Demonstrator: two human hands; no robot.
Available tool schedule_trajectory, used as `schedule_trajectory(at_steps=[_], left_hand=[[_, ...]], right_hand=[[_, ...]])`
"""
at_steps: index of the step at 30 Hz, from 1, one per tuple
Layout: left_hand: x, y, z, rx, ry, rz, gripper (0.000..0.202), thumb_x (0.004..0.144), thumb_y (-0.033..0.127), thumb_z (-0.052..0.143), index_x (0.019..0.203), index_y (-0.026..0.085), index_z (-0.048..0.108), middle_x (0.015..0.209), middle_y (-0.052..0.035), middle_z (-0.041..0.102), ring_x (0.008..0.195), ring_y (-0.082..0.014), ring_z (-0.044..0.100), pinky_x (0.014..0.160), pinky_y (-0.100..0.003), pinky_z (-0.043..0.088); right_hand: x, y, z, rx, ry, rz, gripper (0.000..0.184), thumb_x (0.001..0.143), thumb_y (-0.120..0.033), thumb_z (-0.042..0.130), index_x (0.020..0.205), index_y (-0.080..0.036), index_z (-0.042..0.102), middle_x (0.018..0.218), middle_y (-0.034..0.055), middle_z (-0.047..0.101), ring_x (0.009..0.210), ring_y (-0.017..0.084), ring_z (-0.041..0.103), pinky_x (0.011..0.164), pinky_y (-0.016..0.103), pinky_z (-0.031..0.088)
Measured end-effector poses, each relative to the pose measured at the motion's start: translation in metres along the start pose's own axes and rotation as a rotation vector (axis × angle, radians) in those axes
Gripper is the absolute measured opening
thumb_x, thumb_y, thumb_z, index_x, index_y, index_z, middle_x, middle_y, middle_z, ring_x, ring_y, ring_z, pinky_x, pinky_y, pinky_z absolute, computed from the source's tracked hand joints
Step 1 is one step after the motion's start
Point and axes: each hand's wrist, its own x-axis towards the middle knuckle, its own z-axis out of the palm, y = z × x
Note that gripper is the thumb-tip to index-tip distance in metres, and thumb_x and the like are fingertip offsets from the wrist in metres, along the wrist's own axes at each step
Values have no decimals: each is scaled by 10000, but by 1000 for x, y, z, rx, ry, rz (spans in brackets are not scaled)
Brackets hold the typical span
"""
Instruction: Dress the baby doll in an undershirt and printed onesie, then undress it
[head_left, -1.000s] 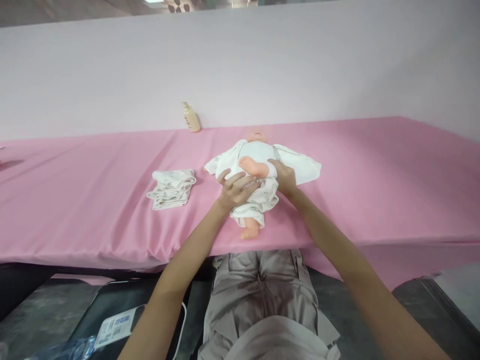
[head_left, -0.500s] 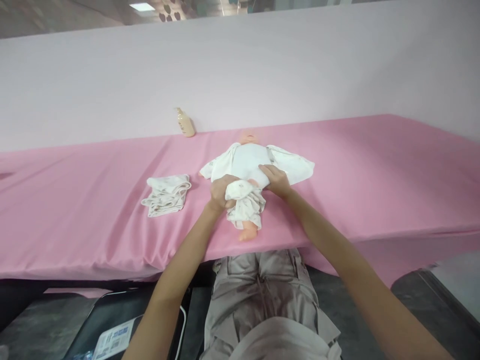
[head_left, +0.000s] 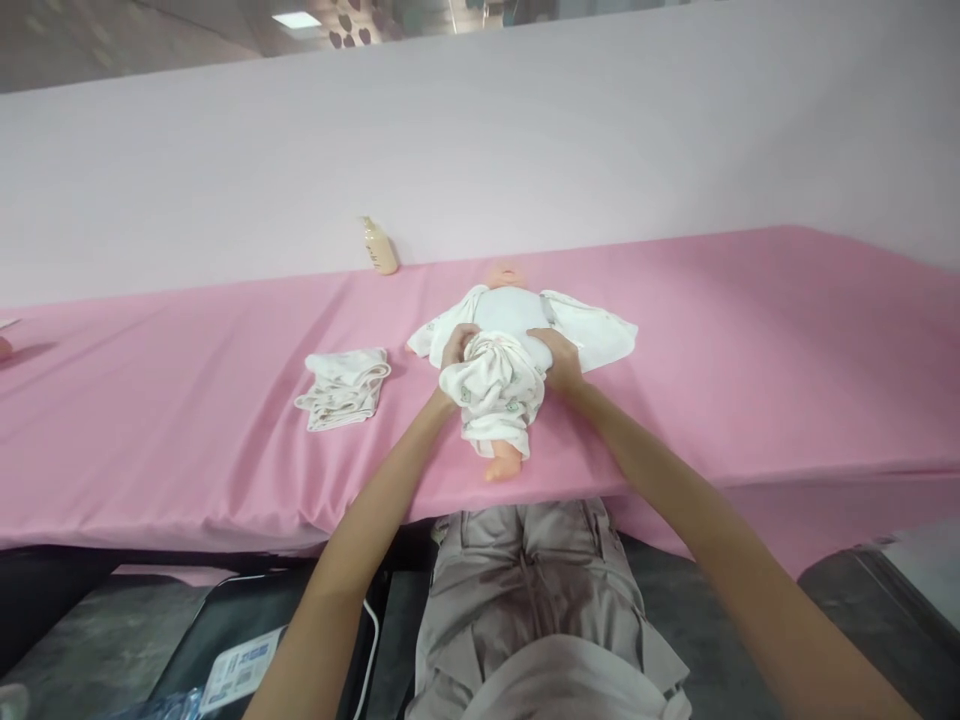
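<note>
A baby doll (head_left: 510, 305) lies on its back on the pink cloth, its head by the wall and its feet toward me. White printed baby pants (head_left: 499, 390) cover its hips and legs, bunched at the waist. One bare foot (head_left: 504, 462) pokes out below. My left hand (head_left: 457, 350) is closed on the waistband at the left, its fingers partly hidden by fabric. Wrapped round the doll's hip on the other side is my right hand (head_left: 559, 358), thumb on the pale torso. A white top (head_left: 592, 325) lies spread open under the doll's arms.
A folded white printed cloth (head_left: 346, 388) lies left of the doll. Against the white wall (head_left: 600, 140) stands a cream pump bottle (head_left: 380, 248). The pink-covered table (head_left: 750, 380) ends just before my legs. A black chair (head_left: 225, 630) with a labelled packet stands below at the left.
My left hand has moved up along the doll's side, pulling the pants higher over its hips and lower belly. My right hand stays at the other hip.
</note>
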Motion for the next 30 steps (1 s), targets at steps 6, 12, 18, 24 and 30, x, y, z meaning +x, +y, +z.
schedule_trajectory(at_steps=[6, 12, 18, 24, 30], left_hand=[[-1, -1, -11, 349, 221, 543, 278, 783, 276, 522, 552, 205, 386, 599, 5, 431, 631, -125, 432, 641, -297, 358], [-18, -8, 0, 562, 168, 1024, 149, 843, 284, 497, 894, 181, 593, 834, -74, 625, 797, -179, 571, 671, -310, 452], [-21, -5, -1, 554, 28, 1219, 395, 793, 411, 459, 1068, 151, 570, 913, -121, 615, 840, -229, 588, 680, -351, 480], [-22, -2, 7, 709, 54, 1308, 182, 702, 268, 622, 877, 222, 625, 793, -55, 613, 737, -181, 581, 670, -325, 449], [-16, -3, 1, 701, 82, 1074, 121, 749, 241, 622, 863, 218, 655, 829, -49, 655, 749, -162, 615, 673, -294, 464]], right_hand=[[0, -1, 5, 2, 82, 2, 405, 771, -448, 503, 1061, -181, 596, 1072, 136, 652, 1011, 294, 594, 921, 452, 462], [0, 1, 7, -101, 129, -19, 310, 829, -361, 469, 1032, -168, 601, 1001, 112, 665, 952, 253, 610, 877, 397, 488], [-1, -12, 6, -227, 54, -25, 257, 861, -281, 491, 1066, -160, 587, 994, 114, 645, 966, 250, 580, 857, 354, 477], [0, -16, 13, -275, 56, 7, 254, 863, -317, 501, 1026, -144, 590, 931, 112, 629, 884, 233, 549, 791, 330, 434], [17, -16, -2, 67, -184, 45, 236, 766, -324, 590, 944, -175, 628, 964, 96, 640, 896, 233, 546, 840, 357, 419]])
